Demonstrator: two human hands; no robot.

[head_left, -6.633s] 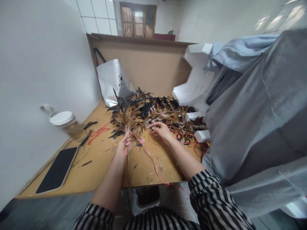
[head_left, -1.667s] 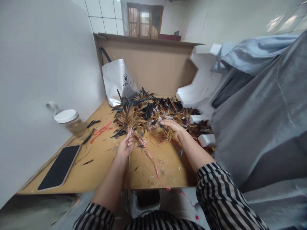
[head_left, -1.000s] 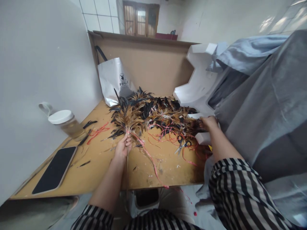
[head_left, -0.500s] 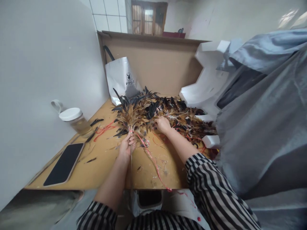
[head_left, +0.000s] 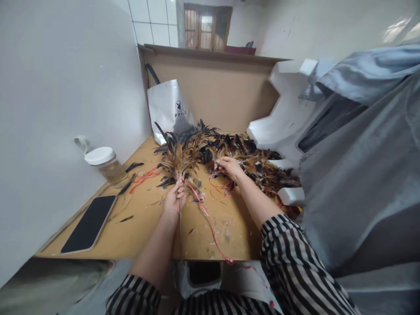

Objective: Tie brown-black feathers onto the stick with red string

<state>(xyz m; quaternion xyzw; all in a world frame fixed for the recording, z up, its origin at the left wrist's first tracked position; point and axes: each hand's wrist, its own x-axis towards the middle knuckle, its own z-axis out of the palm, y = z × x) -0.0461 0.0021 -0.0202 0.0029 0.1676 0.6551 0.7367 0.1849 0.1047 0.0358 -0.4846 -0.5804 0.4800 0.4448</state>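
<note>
My left hand (head_left: 173,199) is closed around the thin stick of a feather duster (head_left: 180,161), just below its brown and black feathers. The stick runs down toward my lap. Pink-red string (head_left: 207,214) trails from the bound base of the feathers over the table's front edge. To the right, my right hand (head_left: 230,168) pinches a small brown feather with a pale base (head_left: 215,165) at the near left side of a feather pile (head_left: 262,164). Its fingertips partly hide that feather.
A phone (head_left: 89,224) and a white-lidded jar (head_left: 108,164) stand on the left of the wooden table (head_left: 154,236). Behind are a silver bag (head_left: 167,103) and a cardboard panel (head_left: 216,89). White foam (head_left: 284,107) and grey cloth (head_left: 361,175) border the right.
My right hand has lifted slightly and moved right out of the feathers, its fingers now pinched. The left hand stays on the stick. The whole view has shifted a little.
</note>
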